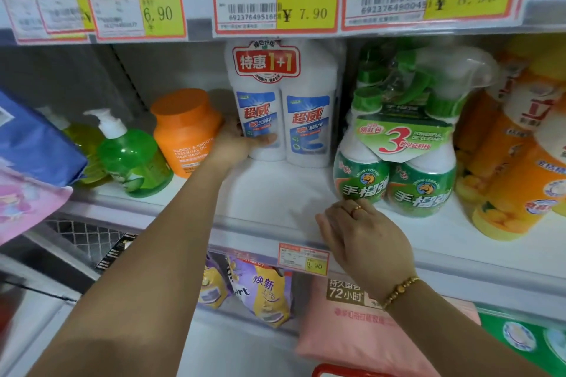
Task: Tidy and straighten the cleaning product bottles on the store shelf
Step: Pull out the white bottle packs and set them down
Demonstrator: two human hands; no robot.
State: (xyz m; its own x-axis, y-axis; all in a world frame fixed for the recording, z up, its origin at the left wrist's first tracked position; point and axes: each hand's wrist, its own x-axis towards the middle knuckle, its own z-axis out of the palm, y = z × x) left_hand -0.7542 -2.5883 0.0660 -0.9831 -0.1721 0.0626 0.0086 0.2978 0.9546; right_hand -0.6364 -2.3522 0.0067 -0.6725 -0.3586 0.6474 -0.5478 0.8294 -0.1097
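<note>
Hands at a white store shelf (275, 193) stocked with cleaning products. The left hand (242, 144) reaches deep to a white plastic twin-pack (306, 119) of two tall cleaner bottles. Its thumb lies across the front of the left bottle, low on the blue label, and its fingers pass round the far side out of sight, so it grips the pack. The right hand (364, 239) rests knuckles-up at the front edge of the shelf, fingers loosely bent and holding nothing. Whether it touches the shrink-wrapped pack of green-and-white trigger spray bottles (398, 162) just behind it cannot be told.

Likely trouble: the grip is low and on one bottle only, so a pull toward the front edge could swing the pair askew or tip it, tall and narrow as it is. A squat orange plastic jar with a flat lid (186, 131) stands just beside the left hand, and the wrist could knock it. The spray pack stands near on the other side and could be bumped if the pair twists.

The twin-pack stands upright near the back edge of the shelf, about mid-width. Both blue labels face forward, and a red-and-white collar marked 1+1 joins the necks. Bare shelf board lies in front of it, while the spray pack stands much closer to the front edge. The pair probably wants drawing forward into line.
</note>
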